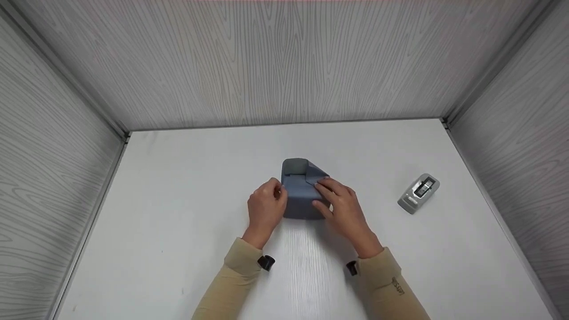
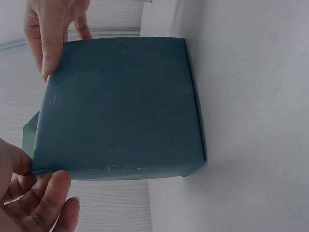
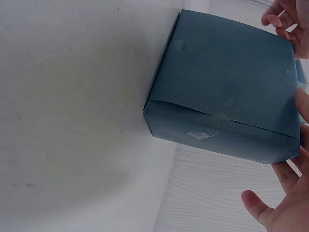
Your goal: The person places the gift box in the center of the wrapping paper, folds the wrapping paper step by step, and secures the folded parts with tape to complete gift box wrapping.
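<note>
A blue-grey cardboard box stands in the middle of the white table, between both hands. Its open top shows a pale inner wall at the back and a flap folded at the back right. My left hand pinches the box's left upper edge between thumb and curled fingers. At the right upper edge, my right hand holds the box, thumb on the front face and fingers over the top. The left wrist view gives the plain front face; the right wrist view adds a side with a lengthwise seam.
Off to the right on the table lies a small grey device with a dark window. Wood-grain panels rise at the back and on both sides. A black strap piece sits at the left cuff.
</note>
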### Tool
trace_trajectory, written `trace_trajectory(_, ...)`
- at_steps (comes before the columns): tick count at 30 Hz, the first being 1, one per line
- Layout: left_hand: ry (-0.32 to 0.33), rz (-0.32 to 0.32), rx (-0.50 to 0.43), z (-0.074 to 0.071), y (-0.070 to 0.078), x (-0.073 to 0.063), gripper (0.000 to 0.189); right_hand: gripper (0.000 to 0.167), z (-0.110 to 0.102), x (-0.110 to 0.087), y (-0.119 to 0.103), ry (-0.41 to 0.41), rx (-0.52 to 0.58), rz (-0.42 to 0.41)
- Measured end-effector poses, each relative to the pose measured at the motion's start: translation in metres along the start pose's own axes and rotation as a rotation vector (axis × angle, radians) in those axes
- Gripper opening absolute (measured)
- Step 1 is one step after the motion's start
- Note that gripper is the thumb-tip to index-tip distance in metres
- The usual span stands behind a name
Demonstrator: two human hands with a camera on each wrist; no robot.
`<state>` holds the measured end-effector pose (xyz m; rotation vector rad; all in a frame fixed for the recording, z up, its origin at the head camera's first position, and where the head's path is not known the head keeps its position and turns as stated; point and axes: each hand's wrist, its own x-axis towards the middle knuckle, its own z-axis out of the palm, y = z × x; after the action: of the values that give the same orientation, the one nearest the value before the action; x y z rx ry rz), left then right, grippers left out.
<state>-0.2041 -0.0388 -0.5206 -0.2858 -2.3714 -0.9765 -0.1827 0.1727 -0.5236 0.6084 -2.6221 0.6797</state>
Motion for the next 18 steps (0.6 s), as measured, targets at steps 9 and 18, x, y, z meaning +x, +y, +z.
trace_trajectory(9,0.019,0.007,-0.065,0.000,0.000,0.010,0.017,0.044,0.001,-0.001,0.002,0.018,0.008,-0.018)
trace_trajectory(18,0.009,-0.012,-0.081,0.000,0.000,0.018,0.020,0.044,0.001,-0.001,0.002,0.014,0.012,-0.016)
